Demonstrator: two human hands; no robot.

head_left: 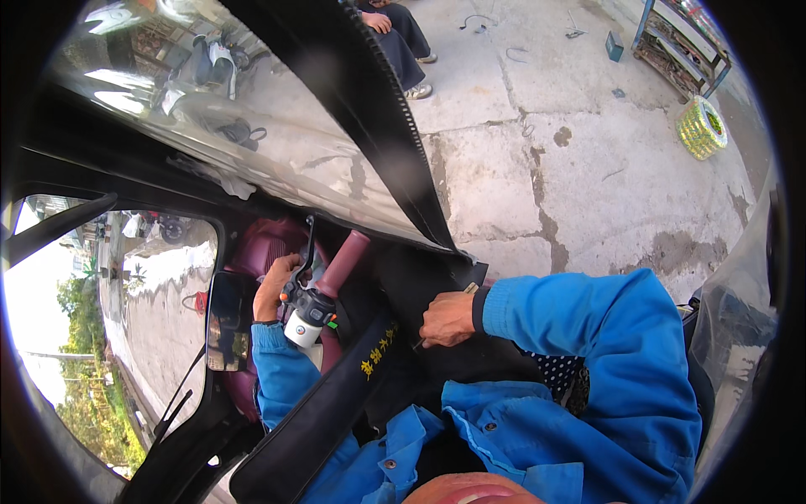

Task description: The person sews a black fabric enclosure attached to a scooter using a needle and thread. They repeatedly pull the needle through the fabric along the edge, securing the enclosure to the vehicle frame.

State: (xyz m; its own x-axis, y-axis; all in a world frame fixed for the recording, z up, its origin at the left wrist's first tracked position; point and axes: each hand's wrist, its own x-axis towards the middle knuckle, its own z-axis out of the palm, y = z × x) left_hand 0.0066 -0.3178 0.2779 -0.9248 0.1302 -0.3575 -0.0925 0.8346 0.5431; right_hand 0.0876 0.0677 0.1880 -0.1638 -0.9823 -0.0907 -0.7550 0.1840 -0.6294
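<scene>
My left hand (273,290) is curled behind the handlebar's switch housing (309,309), near the black brake lever (308,248); what its fingers hold is hidden. The pink grip (342,263) sticks up beside it. My right hand (447,318) is closed around a slim tool (469,289) with a pale handle end and a thin tip below the fingers, over black padding (395,277). A long black padded bar (288,437) with yellow lettering lies diagonally between my arms. Pink body panels (262,245) surround the handlebar.
A clear plastic curtain (210,92) with a zipped black edge hangs ahead; a mirror (227,319) is at left. Outside, a seated person's legs (403,46), a metal rack (678,50), a yellowish coil (699,126) and small objects are on cracked concrete (588,176).
</scene>
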